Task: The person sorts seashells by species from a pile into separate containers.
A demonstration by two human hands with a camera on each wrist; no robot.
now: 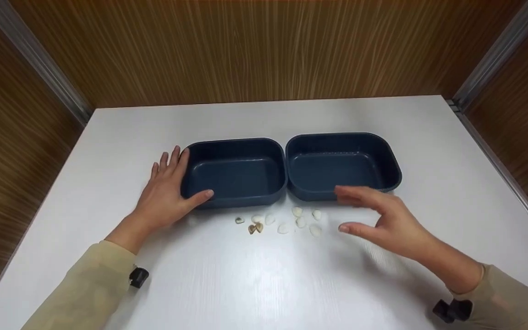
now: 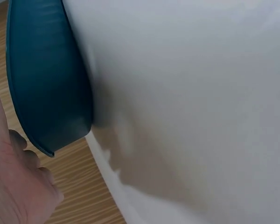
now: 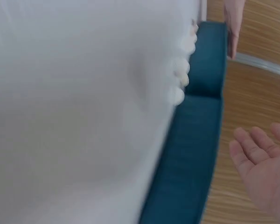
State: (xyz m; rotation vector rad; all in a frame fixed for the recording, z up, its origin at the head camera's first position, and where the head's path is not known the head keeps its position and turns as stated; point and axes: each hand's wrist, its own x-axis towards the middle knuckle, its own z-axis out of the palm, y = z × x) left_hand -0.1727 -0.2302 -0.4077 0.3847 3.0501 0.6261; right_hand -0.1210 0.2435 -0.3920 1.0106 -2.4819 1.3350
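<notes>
Watching this feed from my end, I'm mostly worrying about stray nudges. The left hand (image 1: 161, 192) is spreading its fingers along the outer side of the left tray (image 1: 245, 201), and its thumb is lying over the front rim. It isn't clutching anything — whether it's actually putting weight on the tray, I'm not able to tell. The right hand (image 1: 392, 224) is hovering by the front of the right tray (image 1: 314, 195), thumb and fingers well apart, gripping nothing.

The pale pieces (image 1: 300, 222), shell-like as far as I'm seeing, are lying loose on the white tabletop (image 1: 245, 284) just in front of the trays, most of them near where the two meet. A pair of brown pieces (image 1: 259, 227) is sitting side by side a bit further left.

So, what I'm fretting about: if the left hand ends up shoving sideways, it's probably shunting both trays, since they're standing right up against each other. If it's dragging its tray toward the person, that front wall is bulldozing the pieces. A low sweep of the right thumb could be flicking the nearest ones away. And white on white under that glare — I'm betting a thin one is easily getting missed.
</notes>
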